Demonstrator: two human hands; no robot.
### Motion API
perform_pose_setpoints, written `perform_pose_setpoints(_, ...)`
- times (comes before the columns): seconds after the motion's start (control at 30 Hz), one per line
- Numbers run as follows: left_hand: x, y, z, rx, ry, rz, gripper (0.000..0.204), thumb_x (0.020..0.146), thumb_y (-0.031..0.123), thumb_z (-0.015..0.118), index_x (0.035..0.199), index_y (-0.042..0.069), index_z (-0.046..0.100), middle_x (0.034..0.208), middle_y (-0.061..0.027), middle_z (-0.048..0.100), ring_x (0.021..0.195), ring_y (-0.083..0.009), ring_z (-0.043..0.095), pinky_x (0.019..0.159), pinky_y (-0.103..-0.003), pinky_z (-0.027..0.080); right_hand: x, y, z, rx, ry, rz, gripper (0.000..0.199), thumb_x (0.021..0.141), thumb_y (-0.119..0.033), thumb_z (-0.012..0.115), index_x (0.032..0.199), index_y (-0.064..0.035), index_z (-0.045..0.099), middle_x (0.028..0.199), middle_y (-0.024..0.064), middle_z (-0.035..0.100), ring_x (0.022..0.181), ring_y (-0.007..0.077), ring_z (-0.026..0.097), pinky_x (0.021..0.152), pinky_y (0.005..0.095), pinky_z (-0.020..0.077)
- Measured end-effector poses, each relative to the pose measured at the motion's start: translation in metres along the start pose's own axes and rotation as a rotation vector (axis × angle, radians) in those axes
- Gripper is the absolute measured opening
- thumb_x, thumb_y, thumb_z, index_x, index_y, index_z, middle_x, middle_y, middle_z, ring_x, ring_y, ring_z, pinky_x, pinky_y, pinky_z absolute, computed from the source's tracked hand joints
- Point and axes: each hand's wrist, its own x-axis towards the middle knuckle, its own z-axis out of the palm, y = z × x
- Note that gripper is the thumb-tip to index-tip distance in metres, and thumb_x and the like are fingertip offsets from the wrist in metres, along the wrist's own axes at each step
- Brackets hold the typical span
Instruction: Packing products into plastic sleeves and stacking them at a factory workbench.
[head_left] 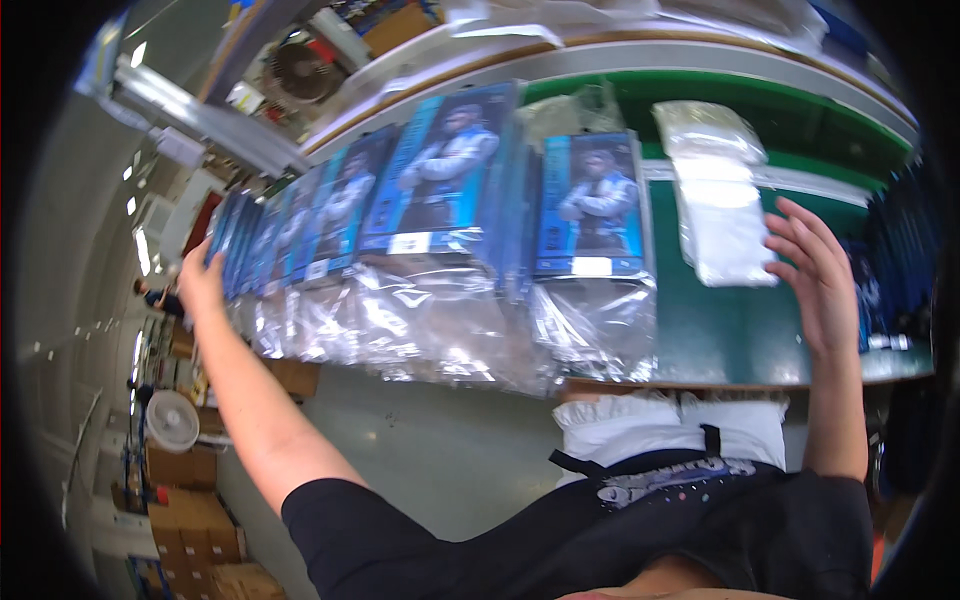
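At the far left we see our left hand stretched out to the end of a long overlapping row of blue picture boxes in clear plastic bags, resting against the last one; its fingers are hidden, so we cannot tell whether they grip. The row runs along the green table to a single box lying apart. At the right, our right hand hovers with fingers spread wide, empty, just beside a stack of clear bags.
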Motion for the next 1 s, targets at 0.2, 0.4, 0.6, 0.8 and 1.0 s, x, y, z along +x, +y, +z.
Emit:
perform_pose_setpoints(0.2, -0.002, 0.011, -0.01, 0.085, 0.173, 0.049, 0.045, 0.086, 0.03, 0.065, 0.125, 0.01, 0.058, 0.125, -0.0161, 0.057, 0.123, -0.0295, 0.048, 0.102, -0.037, 0.036, 0.001, 0.0, 0.021, -0.004, -0.106, -0.029, 0.045, 0.088, -0.029, 0.059, 0.12, 0.0018, 0.055, 0.104, 0.0093, 0.063, 0.094, 0.0151, 0.058, 0.079, 0.0284, 0.0463)
perform_pose_setpoints(0.4, -0.102, 0.206, -0.105, -0.635, 0.748, -0.007, 0.034, 0.094, 0.025, 0.055, 0.109, -0.005, 0.06, 0.098, -0.0184, 0.063, 0.085, -0.0259, 0.061, 0.076, -0.03, 0.049, -0.004, 0.011, 0.058, -0.009, -0.336, 0.254, 0.071, 0.083, -0.05, 0.063, 0.124, 0.0061, 0.049, 0.112, 0.0164, 0.053, 0.101, 0.0223, 0.052, 0.08, 0.0336, 0.0471)
perform_pose_setpoints(0.6, -0.278, 0.34, -0.083, -1.97, -0.539, 0.137, 0.044, 0.099, 0.032, 0.039, 0.083, -0.005, 0.057, 0.073, -0.0143, 0.058, 0.054, -0.0159, 0.054, 0.045, -0.026, 0.045, 0.012, 0.026, 0.08, -0.003, -0.411, 0.423, 0.105, 0.077, -0.066, 0.061, 0.134, 0.0158, 0.028, 0.122, 0.0326, 0.042, 0.113, 0.0389, 0.046, 0.083, 0.0461, 0.0488)
perform_pose_setpoints(0.8, -0.276, 0.441, -0.053, -2.009, -0.866, -0.885, 0.034, 0.098, 0.03, 0.048, 0.089, -0.002, 0.057, 0.073, -0.0117, 0.059, 0.056, -0.0166, 0.057, 0.048, -0.029, 0.049, 0.025, 0.027, 0.093, -0.134, -0.39, 0.454, 0.111, 0.071, -0.077, 0.057, 0.137, 0.0081, 0.032, 0.126, 0.0337, 0.038, 0.113, 0.0443, 0.045, 0.077, 0.0508, 0.0508)
perform_pose_setpoints(1.0, -0.265, 0.474, -0.049, -1.932, -0.93, -0.433, 0.022, 0.095, 0.022, 0.055, 0.086, 0.002, 0.057, 0.066, -0.0045, 0.055, 0.056, -0.0138, 0.055, 0.05, -0.028, 0.047, 0.032, 0.021, 0.084, 0.101, -0.576, 0.509, 0.061, 0.084, -0.055, 0.06, 0.117, -0.0036, 0.059, 0.108, 0.0206, 0.061, 0.098, 0.03, 0.06, 0.078, 0.0408, 0.0529)
